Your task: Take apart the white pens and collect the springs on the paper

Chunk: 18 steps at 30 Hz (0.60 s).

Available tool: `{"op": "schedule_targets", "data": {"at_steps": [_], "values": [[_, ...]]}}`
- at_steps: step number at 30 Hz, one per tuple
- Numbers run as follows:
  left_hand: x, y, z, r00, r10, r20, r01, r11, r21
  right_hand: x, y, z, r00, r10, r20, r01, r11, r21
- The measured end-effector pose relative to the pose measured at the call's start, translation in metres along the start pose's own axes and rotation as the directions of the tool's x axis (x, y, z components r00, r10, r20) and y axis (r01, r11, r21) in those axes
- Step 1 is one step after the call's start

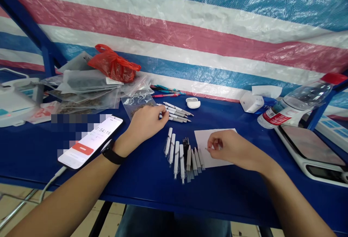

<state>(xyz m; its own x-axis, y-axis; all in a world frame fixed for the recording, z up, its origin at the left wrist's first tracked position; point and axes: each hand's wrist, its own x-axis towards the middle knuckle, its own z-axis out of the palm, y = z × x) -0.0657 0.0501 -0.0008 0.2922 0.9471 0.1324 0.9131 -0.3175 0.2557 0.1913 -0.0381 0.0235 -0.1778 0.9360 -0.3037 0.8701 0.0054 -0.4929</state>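
Observation:
My left hand (150, 120), wearing a black watch on the wrist, is closed beside a pile of white and grey pens (178, 113); what its fingers hold, if anything, is hidden. Over a white sheet of paper (221, 160), the thumb and fingertips of my right hand (221, 144) are pinched together on something too small to name. Between the hands lie several white pen barrels (176, 159), dark thin refills (185, 146) and grey pen front sections with clear ends (194, 159), roughly side by side.
A lit phone (91, 142) with a cable lies at left. Behind it are plastic bags (87, 88) and a red bag (114, 65). A white earbud case (193, 102) sits at the back. At right are a bottle (292, 104) and a scale (312, 150).

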Motion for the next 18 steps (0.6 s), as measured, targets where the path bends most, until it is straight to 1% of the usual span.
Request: {"op": "schedule_targets", "data": {"at_steps": [2, 3, 6, 8, 10, 13, 16, 18], "values": [[0.0, 0.0, 0.0, 1.0, -0.002, -0.003, 0.002, 1.0, 0.005, -0.003, 0.006, -0.01, 0.994, 0.039, -0.103, -0.035, 0.999, 0.039], [0.0, 0.0, -0.001, 1.0, -0.004, -0.005, 0.004, 1.0, 0.006, -0.006, 0.01, -0.015, 0.984, 0.065, -0.168, -0.059, 0.997, 0.039], [0.0, -0.001, -0.001, 1.0, 0.004, -0.011, -0.004, 1.0, -0.006, -0.014, 0.02, -0.022, 0.92, 0.172, -0.351, -0.175, 0.984, 0.025], [0.0, -0.002, -0.002, 1.0, 0.013, -0.009, -0.013, 1.0, -0.01, -0.019, 0.024, -0.016, 0.876, 0.235, -0.421, -0.235, 0.971, 0.052], [0.0, -0.003, -0.002, 1.0, 0.017, -0.006, -0.017, 1.0, -0.011, -0.021, 0.025, -0.006, 0.857, 0.278, -0.434, -0.261, 0.96, 0.101], [0.0, -0.003, -0.002, 1.0, 0.019, -0.001, -0.019, 1.0, -0.015, -0.021, 0.024, 0.009, 0.847, 0.327, -0.419, -0.28, 0.945, 0.171], [-0.001, -0.003, -0.001, 1.0, 0.02, 0.004, -0.02, 1.0, -0.012, -0.019, 0.023, 0.015, 0.836, 0.34, -0.43, -0.275, 0.939, 0.208], [-0.001, -0.003, -0.001, 1.0, 0.02, 0.003, -0.02, 1.0, -0.008, -0.019, 0.025, 0.015, 0.849, 0.321, -0.42, -0.247, 0.943, 0.222]]}}
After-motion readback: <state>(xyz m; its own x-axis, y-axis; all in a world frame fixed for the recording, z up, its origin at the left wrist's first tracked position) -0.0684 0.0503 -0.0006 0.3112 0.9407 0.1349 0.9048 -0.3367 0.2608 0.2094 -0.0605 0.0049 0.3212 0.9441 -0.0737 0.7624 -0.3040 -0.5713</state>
